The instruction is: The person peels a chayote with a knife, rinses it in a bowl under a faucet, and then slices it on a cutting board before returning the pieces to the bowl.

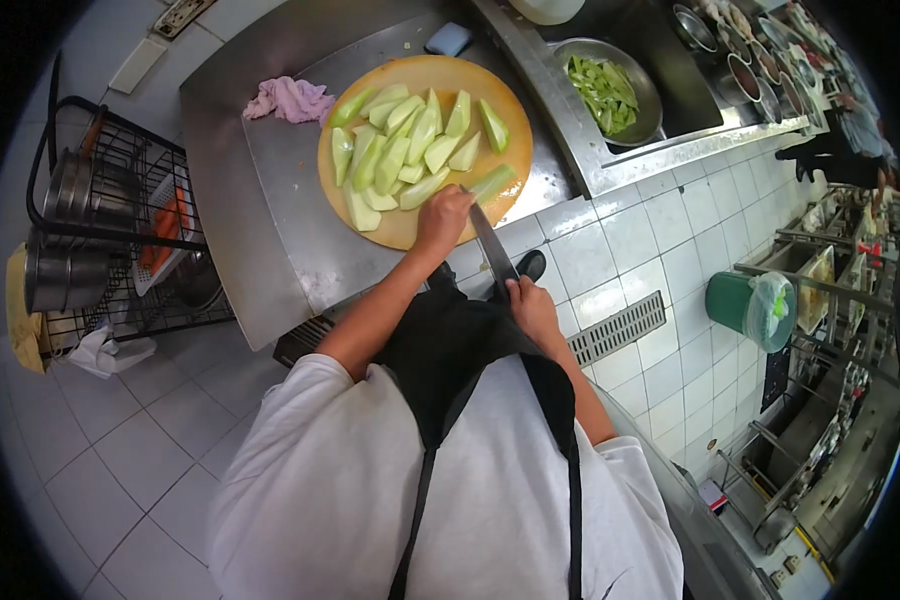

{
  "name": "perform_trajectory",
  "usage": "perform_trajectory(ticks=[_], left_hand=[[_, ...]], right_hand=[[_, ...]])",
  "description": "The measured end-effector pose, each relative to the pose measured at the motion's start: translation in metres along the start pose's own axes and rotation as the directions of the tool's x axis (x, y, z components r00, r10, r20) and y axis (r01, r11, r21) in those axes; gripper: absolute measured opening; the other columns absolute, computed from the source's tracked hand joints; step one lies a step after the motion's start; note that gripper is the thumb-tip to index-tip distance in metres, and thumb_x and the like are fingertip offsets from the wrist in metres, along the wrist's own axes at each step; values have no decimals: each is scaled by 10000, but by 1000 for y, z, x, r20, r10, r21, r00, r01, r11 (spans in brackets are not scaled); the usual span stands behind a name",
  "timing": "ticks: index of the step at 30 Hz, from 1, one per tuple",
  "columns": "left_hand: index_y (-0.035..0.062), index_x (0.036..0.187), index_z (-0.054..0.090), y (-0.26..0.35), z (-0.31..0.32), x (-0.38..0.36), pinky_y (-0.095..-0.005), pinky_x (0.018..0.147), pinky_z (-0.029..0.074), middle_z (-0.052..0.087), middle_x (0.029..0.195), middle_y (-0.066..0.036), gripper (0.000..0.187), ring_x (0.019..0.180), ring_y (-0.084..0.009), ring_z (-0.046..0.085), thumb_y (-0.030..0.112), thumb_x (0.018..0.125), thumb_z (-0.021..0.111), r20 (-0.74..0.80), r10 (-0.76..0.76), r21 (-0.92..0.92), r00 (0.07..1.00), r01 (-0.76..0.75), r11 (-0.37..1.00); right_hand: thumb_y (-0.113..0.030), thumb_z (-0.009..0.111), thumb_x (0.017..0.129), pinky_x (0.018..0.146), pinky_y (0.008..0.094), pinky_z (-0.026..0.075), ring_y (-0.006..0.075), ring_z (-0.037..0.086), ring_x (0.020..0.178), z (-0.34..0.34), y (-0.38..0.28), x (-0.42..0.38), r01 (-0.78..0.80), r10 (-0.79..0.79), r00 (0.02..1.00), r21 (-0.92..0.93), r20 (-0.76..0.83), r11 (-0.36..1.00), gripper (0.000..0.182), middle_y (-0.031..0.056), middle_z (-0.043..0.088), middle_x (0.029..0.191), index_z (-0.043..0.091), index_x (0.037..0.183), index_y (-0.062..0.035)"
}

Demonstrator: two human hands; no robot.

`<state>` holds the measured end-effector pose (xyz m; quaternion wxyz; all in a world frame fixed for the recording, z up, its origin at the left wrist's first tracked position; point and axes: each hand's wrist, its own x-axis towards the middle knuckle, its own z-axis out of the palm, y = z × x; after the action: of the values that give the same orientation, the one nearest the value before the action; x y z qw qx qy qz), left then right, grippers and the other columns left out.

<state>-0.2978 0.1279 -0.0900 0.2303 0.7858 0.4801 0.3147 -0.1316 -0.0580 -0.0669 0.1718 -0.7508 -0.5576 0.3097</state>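
The knife [492, 243] slants off the near edge of the round board [410, 72], right hand [536, 310] wrapped round one end, seemingly for control; left hand [444, 217] curled at the other, grip unclear. Green wedges [394, 163] sit mid-board, perhaps against spilling.

Upper left, a crumpled pink cloth [290, 99] lies on the stainless-steel counter [260, 230]; near its back edge, a small blue block [449, 39]. At left, a black metal wire rack [165, 241] holds round grey metal pots [65, 275] and a white perforated plastic basket [162, 277] containing elongated orange vegetables [166, 228]. Right, a green round bin [727, 302] with a translucent plastic liner [770, 300] at its mouth; nearer, a slotted rectangular grey drain grate [618, 328] set in the white tiled floor [630, 240].
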Motion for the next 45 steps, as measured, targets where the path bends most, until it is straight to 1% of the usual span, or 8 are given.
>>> perform_trajectory(ticks=[13, 19, 25, 29, 32, 35, 39, 45], left_hand=[[24, 1095, 688, -8, 4, -1, -417, 761, 546, 695, 936, -126, 311, 828, -316, 687, 104, 803, 760, 27, -119, 50, 993, 118, 992], [26, 1060, 709, 1, -6, 6, -370, 704, 548, 722, 846, -87, 312, 780, -237, 711, 110, 769, 785, 181, -449, -53, 875, 464, 884], [-9, 1031, 699, 12, 7, 59, -308, 697, 541, 726, 850, -53, 283, 782, -158, 696, 225, 882, 756, 369, -342, -511, 864, 496, 702], [-47, 1285, 581, 82, -16, 167, -286, 783, 540, 732, 1035, -98, 506, 866, -158, 695, 288, 938, 732, 179, -201, -753, 963, 266, 602], [36, 1266, 641, 64, -29, 184, -367, 858, 550, 738, 1117, -137, 488, 988, -263, 723, 350, 903, 729, 111, -115, -409, 987, 151, 900], [68, 1233, 669, 41, -39, 148, -408, 867, 551, 741, 1087, -132, 470, 996, -295, 715, 363, 873, 732, 442, -287, 80, 850, 282, 956], [36, 1210, 664, 21, -11, 74, -449, 857, 543, 684, 1118, -209, 501, 1010, -363, 684, 310, 810, 789, 425, -238, 230, 873, 151, 962], [59, 1141, 683, 21, 16, 57, -468, 850, 534, 640, 1095, -195, 436, 1021, -387, 657, 214, 755, 813, 373, -193, 251, 908, 101, 963]], right_hand=[[-345, 560, 1011, 687, 570, 489, 475, 644, 763, -45, 4, -17, -17, 30, 987, -83, 161, 996, 353, 256, 653, 743, 583, 869, -22], [-364, 551, 1012, 713, 566, 491, 478, 644, 786, -48, 10, -23, -51, 64, 980, -73, 190, 996, 376, 258, 655, 753, 584, 868, -18], [-380, 546, 1020, 703, 550, 474, 484, 631, 788, -44, 17, -28, -64, 64, 985, -3, 159, 998, 403, 268, 642, 761, 597, 888, -3], [-349, 568, 1003, 721, 559, 488, 479, 640, 793, -43, 13, -30, -68, 69, 981, -12, 181, 998, 365, 264, 660, 773, 594, 871, -10], [-367, 584, 1001, 682, 520, 486, 455, 647, 741, -45, 18, -35, -59, 54, 990, 32, 133, 998, 395, 247, 650, 732, 593, 852, -1], [-387, 597, 1002, 633, 456, 470, 380, 628, 646, -62, 18, -42, -207, 161, 967, 246, 195, 947, 429, 216, 623, 677, 583, 848, 13], [-397, 611, 1006, 594, 380, 445, 218, 536, 564, -44, 64, -53, -382, 337, 924, 422, 180, 822, 462, 146, 577, 624, 549, 815, 20], [-370, 617, 1013, 549, 355, 420, 167, 512, 547, -56, 66, -45, -400, 360, 916, 446, 175, 801, 447, 95, 541, 605, 529, 793, 9]])
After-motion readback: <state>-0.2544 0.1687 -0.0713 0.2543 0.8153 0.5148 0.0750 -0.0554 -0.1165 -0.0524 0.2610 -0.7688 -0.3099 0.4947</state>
